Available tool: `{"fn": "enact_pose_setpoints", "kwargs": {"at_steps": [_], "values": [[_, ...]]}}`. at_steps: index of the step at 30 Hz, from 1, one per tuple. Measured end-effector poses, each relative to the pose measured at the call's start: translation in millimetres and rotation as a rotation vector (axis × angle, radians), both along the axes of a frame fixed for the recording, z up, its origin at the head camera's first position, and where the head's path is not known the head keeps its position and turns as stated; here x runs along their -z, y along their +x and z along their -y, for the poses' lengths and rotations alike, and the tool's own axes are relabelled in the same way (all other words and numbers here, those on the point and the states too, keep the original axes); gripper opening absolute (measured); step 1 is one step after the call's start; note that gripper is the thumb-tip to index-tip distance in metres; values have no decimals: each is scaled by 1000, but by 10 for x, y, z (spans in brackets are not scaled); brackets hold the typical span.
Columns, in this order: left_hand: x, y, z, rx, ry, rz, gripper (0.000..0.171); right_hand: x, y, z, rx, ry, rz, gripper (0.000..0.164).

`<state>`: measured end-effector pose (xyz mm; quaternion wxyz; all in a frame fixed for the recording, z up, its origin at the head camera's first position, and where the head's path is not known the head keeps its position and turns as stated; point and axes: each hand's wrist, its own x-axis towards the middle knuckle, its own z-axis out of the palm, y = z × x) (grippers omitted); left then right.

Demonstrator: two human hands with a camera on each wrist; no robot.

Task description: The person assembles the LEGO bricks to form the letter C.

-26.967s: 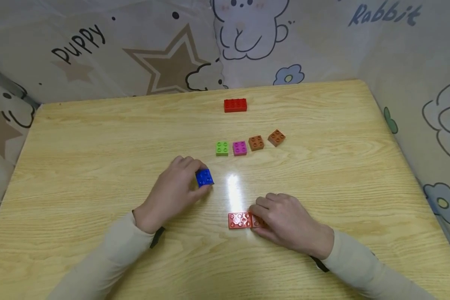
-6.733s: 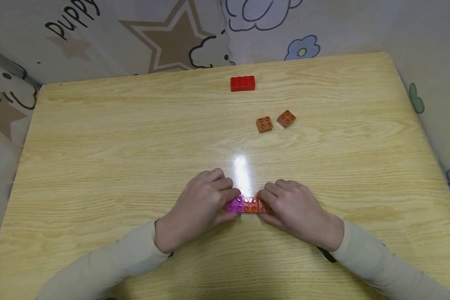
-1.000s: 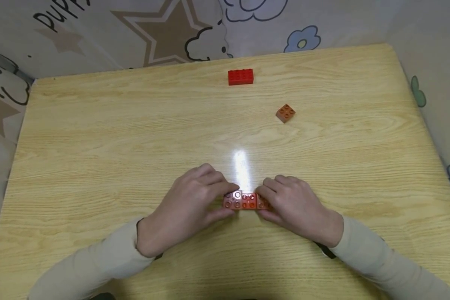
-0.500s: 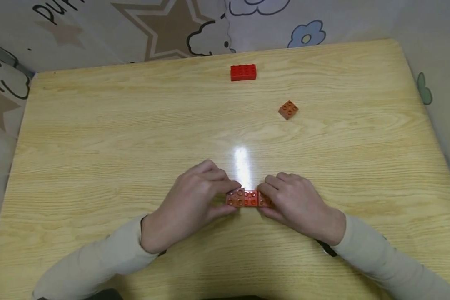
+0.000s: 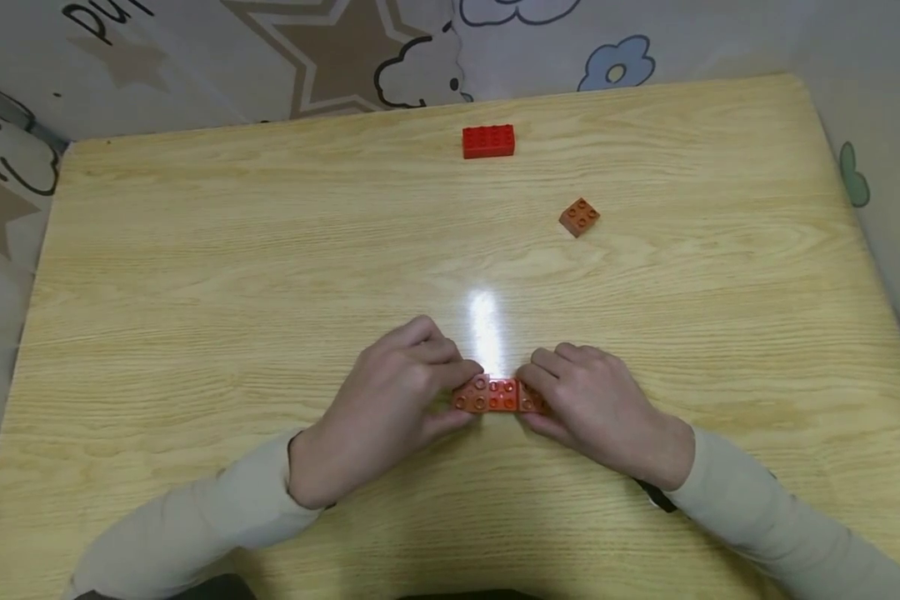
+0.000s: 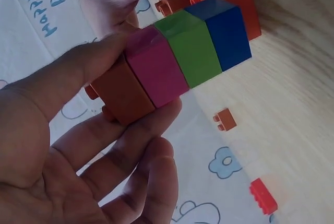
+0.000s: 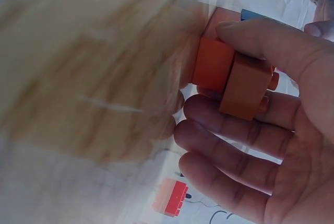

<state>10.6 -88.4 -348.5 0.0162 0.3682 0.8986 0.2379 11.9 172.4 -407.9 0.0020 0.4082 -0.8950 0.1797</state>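
Note:
My left hand [image 5: 393,400] pinches a brown toy building brick [image 6: 122,91] between thumb and fingers. That brick tops a column of a magenta brick [image 6: 159,70], a green brick [image 6: 192,49] and a blue brick [image 6: 225,33]. The column rises from the left end of a red eight-stud brick [image 5: 503,395], whose middle studs show from above. At the red brick's other end, another brown brick [image 7: 248,85] is gripped by my right hand [image 5: 588,400], its thumb reaching over the red brick too. The hands partly cover both brown bricks in the head view.
A loose brown four-stud brick [image 5: 579,217] lies turned at an angle beyond my hands. Farther back, a bright red eight-stud brick [image 5: 488,142] rests close to the rear edge of the wooden table [image 5: 232,250]. A wall with cartoon drawings [image 5: 195,58] stands behind.
Since the oldest frame, the blue, green, magenta and one brown brick have gone from separate places into the column. Over the last second both hands keep their grip, with hardly any movement.

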Motion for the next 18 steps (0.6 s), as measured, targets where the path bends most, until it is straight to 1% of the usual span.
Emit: {"fn": "enact_pose_setpoints", "kwargs": {"at_steps": [3,6,9,14,18], "values": [[1,-30,-13,27,-20,-19,43,-6,-1,0,1,7,2,33],[-1,-60,-26,36,-17,-19,41,-22,-11,-3,5,13,4,33],[9,-68,-33,32,-8,-18,40,-24,-9,-3,8,9,5,33],[50,-30,-22,23,-11,-32,41,-6,15,6,6,2,4,32],[64,-11,-8,-9,11,-11,45,2,12,18,4,7,-13,32]]}}
